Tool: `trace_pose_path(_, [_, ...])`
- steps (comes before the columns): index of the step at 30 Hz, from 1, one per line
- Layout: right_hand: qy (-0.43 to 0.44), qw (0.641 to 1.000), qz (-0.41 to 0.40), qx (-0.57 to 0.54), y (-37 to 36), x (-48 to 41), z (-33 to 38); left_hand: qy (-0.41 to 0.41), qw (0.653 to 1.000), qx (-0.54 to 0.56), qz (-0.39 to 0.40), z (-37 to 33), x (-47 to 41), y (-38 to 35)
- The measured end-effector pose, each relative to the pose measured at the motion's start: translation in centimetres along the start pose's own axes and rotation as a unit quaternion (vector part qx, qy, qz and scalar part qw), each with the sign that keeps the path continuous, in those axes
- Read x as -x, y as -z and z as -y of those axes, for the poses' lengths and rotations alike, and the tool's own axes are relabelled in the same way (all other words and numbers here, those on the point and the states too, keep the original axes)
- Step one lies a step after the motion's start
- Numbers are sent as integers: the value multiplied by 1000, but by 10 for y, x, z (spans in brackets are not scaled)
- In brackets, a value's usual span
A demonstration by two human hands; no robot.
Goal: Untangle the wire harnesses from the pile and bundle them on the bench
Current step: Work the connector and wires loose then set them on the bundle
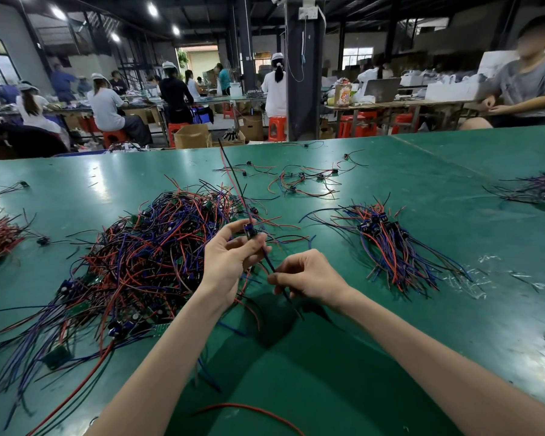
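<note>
One wire harness point(267, 259) is held up above the green bench point(328, 357), in front of the big pile point(139, 262). Its small dark connector block point(249, 231) is pinched between thumb and curled fingers of the left hand point(227, 259). Its thin wires are pinched lower down by thumb and forefinger of the right hand point(312, 278), whose other fingers are curled in.

The harness is judged to be very light and soft. The wires are thin and covered with smooth insulation in red, blue and black, so they bend easily and can slip through the fingers. Above the block some wires stand up almost straight, which suggests a little springiness. The block is the only hard part, so it is the best place to take hold. The wires are better guided by a light pinch than by a strong pull, because the joint at the block may be fragile.

In the pile the wires are crossed and looped in many directions, with small green boards and dark blocks between them, so snagging is to be expected. To the right, a sorted bundle point(387, 243) lies on the bench with its blocks gathered at one end and the wires fanned out. Farther away, some loose harnesses point(302, 180) are scattered. The bench surface looks smooth and a little shiny.
</note>
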State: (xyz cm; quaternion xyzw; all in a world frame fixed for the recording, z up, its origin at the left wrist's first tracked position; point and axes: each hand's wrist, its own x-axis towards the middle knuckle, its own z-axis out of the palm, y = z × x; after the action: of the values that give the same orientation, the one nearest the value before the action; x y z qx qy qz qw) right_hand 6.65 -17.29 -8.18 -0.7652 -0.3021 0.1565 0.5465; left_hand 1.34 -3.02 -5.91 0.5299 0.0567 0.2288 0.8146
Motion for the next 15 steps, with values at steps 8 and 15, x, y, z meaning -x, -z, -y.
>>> trace_pose_path(8, [21, 999, -19, 35, -2, 6, -4, -7, 999, 20, -36, -5, -9, 9])
trace_pose_path(15, [56, 995, 78, 22, 1, 15, 2, -5, 997, 13, -74, -5, -11, 14])
